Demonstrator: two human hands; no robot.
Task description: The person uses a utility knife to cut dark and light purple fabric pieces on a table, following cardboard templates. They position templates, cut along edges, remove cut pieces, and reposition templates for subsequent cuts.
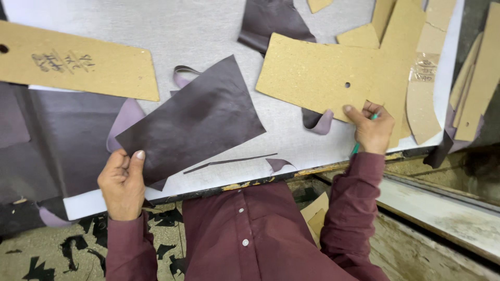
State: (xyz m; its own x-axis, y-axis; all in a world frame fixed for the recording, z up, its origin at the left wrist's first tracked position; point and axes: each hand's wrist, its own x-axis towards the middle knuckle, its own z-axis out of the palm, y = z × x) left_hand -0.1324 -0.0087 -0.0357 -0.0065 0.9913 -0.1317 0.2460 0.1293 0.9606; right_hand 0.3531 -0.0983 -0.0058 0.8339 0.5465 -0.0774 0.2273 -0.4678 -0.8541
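My left hand [123, 183] pinches the near corner of a dark purple leather piece [200, 118] that lies flat on the white cutting board [208, 31]. My right hand [371, 128] presses on the lower edge of a brown cardboard pattern [312, 78] with a small hole, and holds a thin teal-handled tool [357, 147] in its fist. A thin leather strip [229, 162] and a small scrap [278, 165] lie on the board between my hands.
A long cardboard pattern [78, 62] lies at the upper left over a large dark leather sheet [57, 140]. More cardboard patterns [422, 62] overlap at the right. Another leather piece [273, 21] lies at the top. Leather offcuts litter the floor [62, 255].
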